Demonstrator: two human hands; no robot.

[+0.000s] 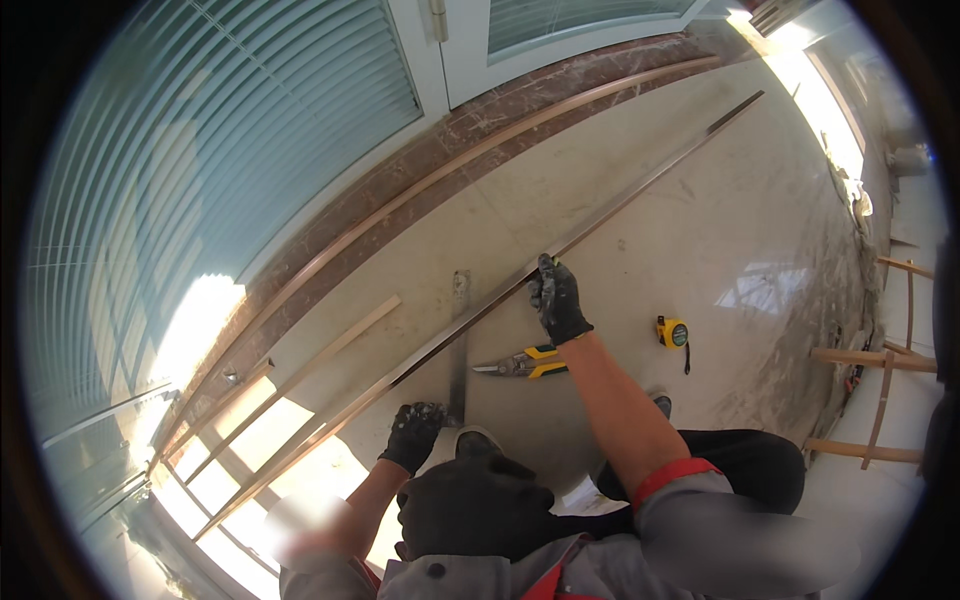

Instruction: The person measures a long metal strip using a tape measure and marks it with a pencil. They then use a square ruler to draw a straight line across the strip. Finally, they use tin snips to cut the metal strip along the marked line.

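A long, thin metal trim strip point(610, 210) runs diagonally across the floor, from the far right down to the near left. My right hand point(558, 298), in a black work glove, is closed on it around mid-length. My left hand point(413, 434), gloved the same way and smudged with pale dust, is curled closed below the strip. Whatever it may hold is hidden. Beside it lies a flat, dark bar point(459, 372) that passes under the strip. Yellow-and-black tin snips point(525, 362) rest on the floor between my hands.
A yellow tape measure point(673, 332) sits right of my right forearm. Ahead, a copper-coloured strip point(430, 183) follows the reddish stone base under white-framed doors with blinds point(290, 90). A shorter pale strip point(345, 330) lies at the left. Wooden frames point(865, 360) stand along the right side.
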